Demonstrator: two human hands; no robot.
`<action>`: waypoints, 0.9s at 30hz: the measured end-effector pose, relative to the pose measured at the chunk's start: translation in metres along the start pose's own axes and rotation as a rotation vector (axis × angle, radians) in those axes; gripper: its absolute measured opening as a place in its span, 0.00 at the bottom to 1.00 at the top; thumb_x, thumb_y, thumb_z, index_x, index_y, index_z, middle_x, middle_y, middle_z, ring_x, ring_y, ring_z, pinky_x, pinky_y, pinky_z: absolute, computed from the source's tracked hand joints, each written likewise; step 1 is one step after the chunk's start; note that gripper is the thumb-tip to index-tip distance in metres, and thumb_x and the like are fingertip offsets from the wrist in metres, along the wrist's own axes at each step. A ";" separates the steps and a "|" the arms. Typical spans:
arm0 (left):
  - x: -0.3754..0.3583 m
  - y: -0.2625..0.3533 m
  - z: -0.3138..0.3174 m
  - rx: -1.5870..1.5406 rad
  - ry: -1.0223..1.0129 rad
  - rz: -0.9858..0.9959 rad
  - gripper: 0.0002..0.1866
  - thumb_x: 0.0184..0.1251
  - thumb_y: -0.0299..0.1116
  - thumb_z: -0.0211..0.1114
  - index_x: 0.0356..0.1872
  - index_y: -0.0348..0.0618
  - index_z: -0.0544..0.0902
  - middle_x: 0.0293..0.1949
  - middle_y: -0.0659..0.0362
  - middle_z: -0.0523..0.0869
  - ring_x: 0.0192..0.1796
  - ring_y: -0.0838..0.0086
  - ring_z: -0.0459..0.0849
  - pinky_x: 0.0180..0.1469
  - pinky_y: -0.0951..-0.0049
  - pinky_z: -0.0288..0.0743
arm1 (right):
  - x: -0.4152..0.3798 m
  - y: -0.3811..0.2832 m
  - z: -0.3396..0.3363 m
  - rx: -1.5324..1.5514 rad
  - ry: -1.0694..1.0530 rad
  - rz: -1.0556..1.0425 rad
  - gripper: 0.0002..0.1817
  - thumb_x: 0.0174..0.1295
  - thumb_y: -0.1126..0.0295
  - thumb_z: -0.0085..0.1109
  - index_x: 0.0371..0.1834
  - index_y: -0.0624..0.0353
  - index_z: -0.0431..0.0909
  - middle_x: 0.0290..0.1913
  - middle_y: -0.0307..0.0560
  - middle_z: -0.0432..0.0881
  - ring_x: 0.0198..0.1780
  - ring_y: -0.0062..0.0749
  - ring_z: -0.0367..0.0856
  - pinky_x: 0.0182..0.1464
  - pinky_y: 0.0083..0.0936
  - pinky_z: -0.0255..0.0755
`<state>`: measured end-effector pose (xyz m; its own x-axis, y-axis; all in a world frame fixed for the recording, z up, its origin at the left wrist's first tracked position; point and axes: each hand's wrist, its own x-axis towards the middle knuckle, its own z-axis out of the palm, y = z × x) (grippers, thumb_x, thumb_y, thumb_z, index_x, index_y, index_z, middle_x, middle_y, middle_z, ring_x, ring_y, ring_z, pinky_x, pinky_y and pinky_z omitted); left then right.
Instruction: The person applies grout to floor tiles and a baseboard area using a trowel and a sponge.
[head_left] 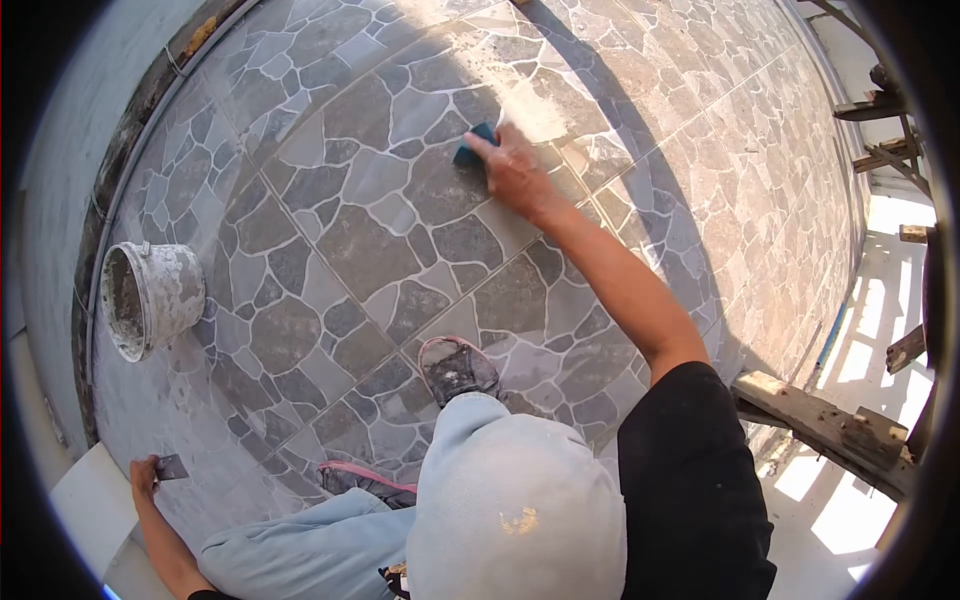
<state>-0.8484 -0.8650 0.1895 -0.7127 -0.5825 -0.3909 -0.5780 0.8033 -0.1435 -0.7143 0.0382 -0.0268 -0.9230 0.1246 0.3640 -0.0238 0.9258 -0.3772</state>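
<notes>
My right hand [518,178] is stretched out over the patterned stone-look tiles [365,250], its fingers closed on a dark teal block [475,145] that rests against the tile surface. Pale dusty residue [530,110] lies on the tiles just beyond that hand. At the lower left, my left hand [146,474] grips a small grey flat scraper [172,467]. A white bucket [172,290], smeared with grey material, lies tilted toward the left edge, its opening facing left.
My shoes [455,370] stand on the tiles below the centre. Wooden beams [820,415] jut in at the right. A pipe and dark edging [120,170] run along the left wall. A white slab [95,505] is at the lower left.
</notes>
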 end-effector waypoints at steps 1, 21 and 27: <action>-0.004 -0.016 0.002 0.006 0.002 -0.012 0.17 0.60 0.39 0.66 0.16 0.39 0.79 0.15 0.58 0.73 0.15 0.70 0.70 0.14 0.67 0.59 | 0.010 0.073 -0.001 -0.244 0.101 0.225 0.20 0.65 0.74 0.52 0.59 0.51 0.83 0.46 0.62 0.78 0.49 0.59 0.82 0.54 0.47 0.77; -0.028 -0.161 -0.020 0.070 -0.055 -0.024 0.23 0.65 0.52 0.67 0.26 0.39 0.79 0.23 0.58 0.78 0.23 0.69 0.77 0.23 0.61 0.68 | 0.201 0.106 0.061 -0.313 -0.117 0.134 0.23 0.58 0.71 0.61 0.59 0.44 0.85 0.50 0.53 0.83 0.52 0.51 0.82 0.57 0.42 0.76; -0.057 -0.087 -0.005 -0.167 0.003 -0.092 0.23 0.67 0.51 0.66 0.21 0.42 0.81 0.17 0.61 0.76 0.18 0.73 0.73 0.21 0.68 0.64 | 0.228 0.113 0.065 -0.394 -0.168 0.027 0.22 0.61 0.69 0.61 0.60 0.42 0.84 0.52 0.53 0.83 0.53 0.52 0.82 0.58 0.42 0.76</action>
<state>-0.7596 -0.9022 0.2286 -0.6546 -0.6536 -0.3800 -0.6987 0.7149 -0.0260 -0.9528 0.1482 -0.0415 -0.9717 0.1208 0.2028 0.1196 0.9927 -0.0182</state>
